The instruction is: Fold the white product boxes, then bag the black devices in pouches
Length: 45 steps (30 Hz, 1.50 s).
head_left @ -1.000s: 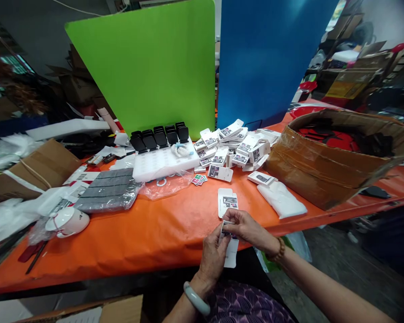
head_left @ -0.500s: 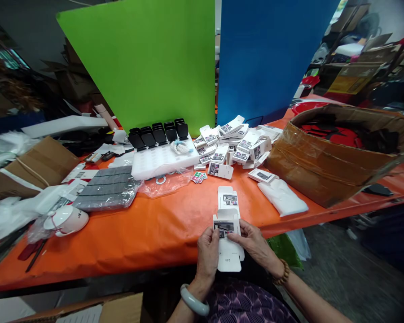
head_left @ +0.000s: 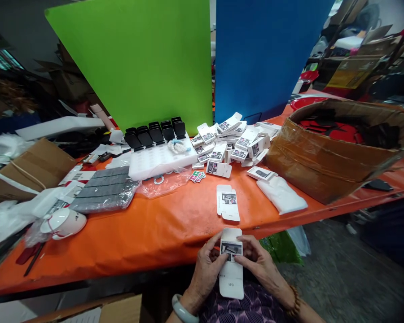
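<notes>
A printed white carton (head_left: 231, 280) with its end flaps extended is held between both hands, just below the table's front edge. My left hand (head_left: 207, 264) grips its left side, thumb on the printed face. On the right side my right hand (head_left: 261, 264) pinches it, thumb also on the front. Beyond the hands, a second flat carton (head_left: 228, 202) lies by itself on the orange table (head_left: 175, 224). A heap of small printed boxes (head_left: 218, 151) sits farther back, in front of the blue panel.
Black parts (head_left: 155, 133) stand on a white foam block (head_left: 161, 160) at centre left. A large brown box (head_left: 309, 166) is at right, beside a white packet (head_left: 283, 195). A white cup (head_left: 69, 223) and a plastic-wrapped grey cloth (head_left: 104, 189) are at left.
Both hands have moved lower and closer to the body with the held carton. It no longer overlaps the carton lying on the table. The camera view has shifted slightly.
</notes>
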{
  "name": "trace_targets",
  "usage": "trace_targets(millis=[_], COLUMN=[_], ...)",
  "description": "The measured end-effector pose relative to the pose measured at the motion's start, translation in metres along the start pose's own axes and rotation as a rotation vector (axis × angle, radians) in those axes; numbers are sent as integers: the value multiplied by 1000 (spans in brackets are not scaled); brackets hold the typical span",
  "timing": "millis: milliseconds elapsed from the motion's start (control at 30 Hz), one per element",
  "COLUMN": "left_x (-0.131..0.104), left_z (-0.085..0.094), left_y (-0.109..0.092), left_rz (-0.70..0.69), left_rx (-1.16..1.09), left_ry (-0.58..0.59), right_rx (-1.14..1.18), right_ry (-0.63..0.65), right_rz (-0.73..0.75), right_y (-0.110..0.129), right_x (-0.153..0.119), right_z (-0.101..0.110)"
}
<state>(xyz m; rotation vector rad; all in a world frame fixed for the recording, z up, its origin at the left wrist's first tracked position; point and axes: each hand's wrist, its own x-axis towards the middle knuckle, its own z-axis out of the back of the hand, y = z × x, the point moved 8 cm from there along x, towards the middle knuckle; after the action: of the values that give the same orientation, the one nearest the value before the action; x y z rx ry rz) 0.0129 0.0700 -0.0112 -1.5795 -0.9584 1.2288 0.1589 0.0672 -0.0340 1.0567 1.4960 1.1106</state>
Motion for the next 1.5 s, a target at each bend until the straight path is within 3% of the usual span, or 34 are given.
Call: trace_targets(millis=[333,533,633,733,867,1033,1267,1500], left_x=[-8,7,17,23,22,13,14,14], left_z=[4,9,9,11,12,18,15,16], left_y=[40,26,17,17,22,27,24,19], left_rz=[120,29,9,53,114,105,101,139], left_rx=[-176,-24,-34,-127,-108,-54,-167,-57], left_ry=[56,-21,-82,-120,-60,-89,-151,-160], right_rx=[35,-125,-34,55,-205,-390,-217,-44], right_ry=[40,-14,-85,-54,61,66,-11,-6], right_rz=[-95,-5,14,-21,47,201,0,-187], right_y=[-26,-9,-3,-1,13,29,17,3], right_x=[-16,-9,2,12,14,2,11,15], right_z=[-10,-6,-2,-4,-11,-15,-9,-13])
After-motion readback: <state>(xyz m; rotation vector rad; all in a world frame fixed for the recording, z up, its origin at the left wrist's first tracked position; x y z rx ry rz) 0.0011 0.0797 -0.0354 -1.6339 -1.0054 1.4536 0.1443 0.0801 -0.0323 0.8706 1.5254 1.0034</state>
